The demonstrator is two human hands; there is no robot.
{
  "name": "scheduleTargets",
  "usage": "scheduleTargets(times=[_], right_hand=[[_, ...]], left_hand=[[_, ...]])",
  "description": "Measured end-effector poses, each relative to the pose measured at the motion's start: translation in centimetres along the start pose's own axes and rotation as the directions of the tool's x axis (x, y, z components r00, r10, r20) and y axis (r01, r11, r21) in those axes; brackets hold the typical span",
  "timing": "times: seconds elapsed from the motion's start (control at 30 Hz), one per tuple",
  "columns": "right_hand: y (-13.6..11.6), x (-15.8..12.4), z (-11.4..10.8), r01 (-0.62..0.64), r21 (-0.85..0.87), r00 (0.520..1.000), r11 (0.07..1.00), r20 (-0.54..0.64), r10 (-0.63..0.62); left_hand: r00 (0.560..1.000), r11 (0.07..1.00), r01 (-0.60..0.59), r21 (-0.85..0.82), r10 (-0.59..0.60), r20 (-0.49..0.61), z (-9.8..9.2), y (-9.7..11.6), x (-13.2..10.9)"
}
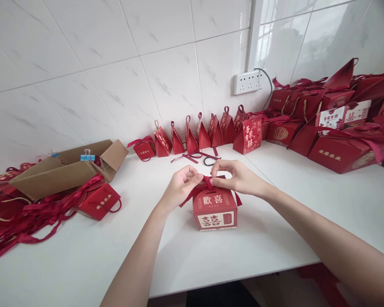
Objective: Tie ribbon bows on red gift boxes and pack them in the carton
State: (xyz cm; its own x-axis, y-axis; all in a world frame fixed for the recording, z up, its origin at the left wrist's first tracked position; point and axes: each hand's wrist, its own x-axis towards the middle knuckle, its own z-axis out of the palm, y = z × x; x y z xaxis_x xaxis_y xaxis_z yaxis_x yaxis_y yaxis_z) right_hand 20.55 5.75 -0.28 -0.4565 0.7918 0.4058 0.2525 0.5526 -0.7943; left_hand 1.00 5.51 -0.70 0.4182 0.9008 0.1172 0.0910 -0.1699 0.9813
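Note:
A red gift box (215, 209) with gold and white characters stands upright near the front middle of the table. A dark red ribbon (208, 183) is gathered in a knot or bow at its top, and its loose ends hang down on both sides. My left hand (184, 183) pinches the ribbon from the left, thumb against the fingers. From the right, my right hand (233, 177) pinches the same ribbon close to the knot. The fingertips of both hands nearly meet above the box and hide part of the ribbon.
Several small red boxes (205, 136) line the wall, with ribbon scraps and a black loop (209, 161) before them. An open cardboard carton (60, 175), loose ribbons (45, 217) and a red box (99, 201) lie left. Stacked red boxes (336, 149) fill the right, below a socket strip (249, 82).

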Motion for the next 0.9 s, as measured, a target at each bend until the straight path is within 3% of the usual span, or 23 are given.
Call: scheduleTargets(times=[0.4,0.6,0.9], right_hand=[[-0.5,-0.3,-0.4,0.161,-0.169,0.987,0.972,0.022,-0.159],[0.0,-0.3,-1.9,0.205,-0.179,0.977,0.962,0.095,-0.19],[-1.0,-0.5,-3.3,0.284,-0.221,0.939,0.933,0.263,-0.224]], left_hand=[[1.0,0.995,0.018,0.094,-0.02,0.023,0.0,0.8,-0.3],[0.989,0.926,-0.135,0.353,0.145,0.001,-0.8,1.2,-0.7],[0.952,0.774,-0.228,0.591,0.306,-0.033,-0.8,-0.1,-3.4]])
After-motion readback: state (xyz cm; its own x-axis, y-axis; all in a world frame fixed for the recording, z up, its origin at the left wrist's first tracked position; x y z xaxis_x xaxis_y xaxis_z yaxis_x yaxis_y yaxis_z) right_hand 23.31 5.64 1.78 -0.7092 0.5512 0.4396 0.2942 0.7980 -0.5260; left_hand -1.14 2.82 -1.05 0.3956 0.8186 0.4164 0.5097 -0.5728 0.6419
